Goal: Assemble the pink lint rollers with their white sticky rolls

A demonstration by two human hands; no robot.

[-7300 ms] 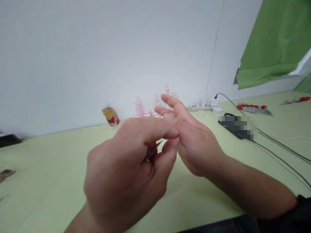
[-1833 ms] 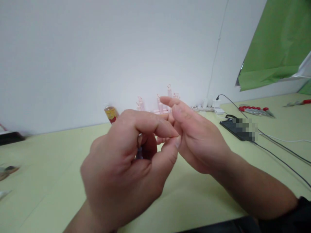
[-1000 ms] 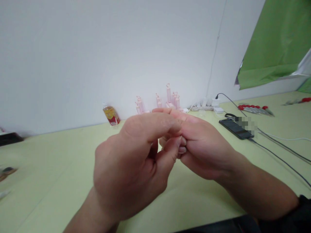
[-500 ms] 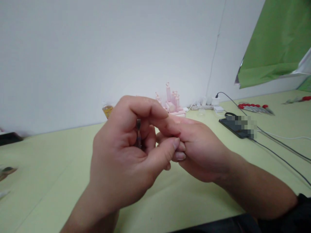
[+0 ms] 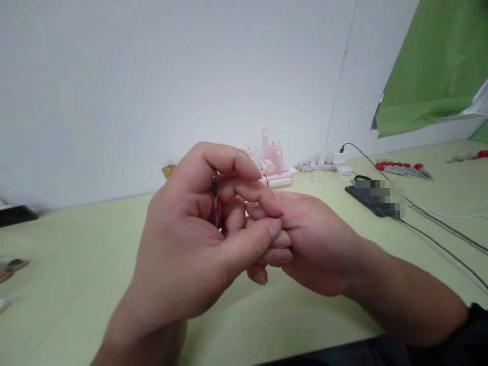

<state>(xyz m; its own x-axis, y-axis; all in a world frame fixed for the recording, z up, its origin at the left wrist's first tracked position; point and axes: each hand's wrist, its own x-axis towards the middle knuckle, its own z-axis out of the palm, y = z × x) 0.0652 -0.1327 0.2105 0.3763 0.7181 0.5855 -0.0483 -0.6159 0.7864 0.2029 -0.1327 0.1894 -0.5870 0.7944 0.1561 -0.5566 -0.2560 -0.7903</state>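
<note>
My left hand [image 5: 183, 239] is closed, its fingers bent into a hollow and its thumb pressed near the fingers of my right hand. Inside that hollow shows a thin dark rod-like object [image 5: 215, 201], standing upright against the palm; its lower end is hidden. My right hand [image 5: 316, 234] faces me with its fingers curled back into the palm, nails showing. The fingertips of both hands meet in the middle, above the pale yellow-green table [image 5: 259, 325]. Whatever may lie between the right fingers is too covered to make out.
Behind the hands stand pink cylindrical pieces [image 5: 269, 165] and a container of yellow liquid [image 5: 168, 171]. On the right lie a phone [image 5: 366, 199] with cables, a power strip [image 5: 322, 167] and several red-ended tools [image 5: 404, 170]. A dark flat object [image 5: 17, 216] sits far left.
The upper fingers of my left hand have spread slightly apart, showing more of the dark object. Curled right fingertips now show more below the left thumb.
</note>
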